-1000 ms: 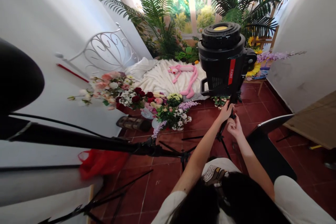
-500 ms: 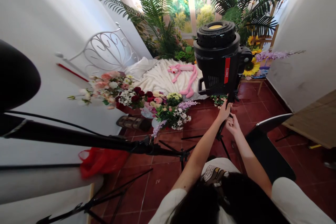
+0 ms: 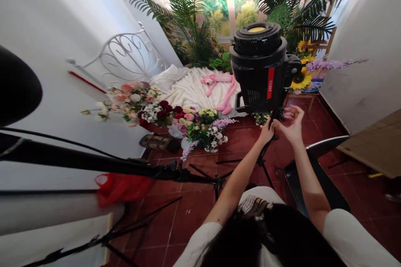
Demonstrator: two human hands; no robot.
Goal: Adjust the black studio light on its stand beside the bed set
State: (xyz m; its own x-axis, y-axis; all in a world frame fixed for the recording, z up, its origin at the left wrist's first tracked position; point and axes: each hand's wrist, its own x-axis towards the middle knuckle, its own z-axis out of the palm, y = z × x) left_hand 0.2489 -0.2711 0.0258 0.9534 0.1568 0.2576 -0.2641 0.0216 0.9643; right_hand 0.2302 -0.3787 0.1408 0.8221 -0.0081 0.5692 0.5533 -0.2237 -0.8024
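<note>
A large black studio light with a red label stands upright on a black stand in front of me. My left hand is wrapped round the stand's pole just under the light. To its right, my right hand is raised with its fingers apart and curved, close to the dark fittings below the lamp. The thumb points toward the pole, and nothing shows between thumb and fingers.
Bouquets of flowers stand before a white blanket with a pink plush toy. A black boom pole crosses the left side. A black chair is at right. A red bag lies lower left.
My right hand has opened and moved up and to the right, away from the pole. My left hand has stayed on the pole, close to where it was.
</note>
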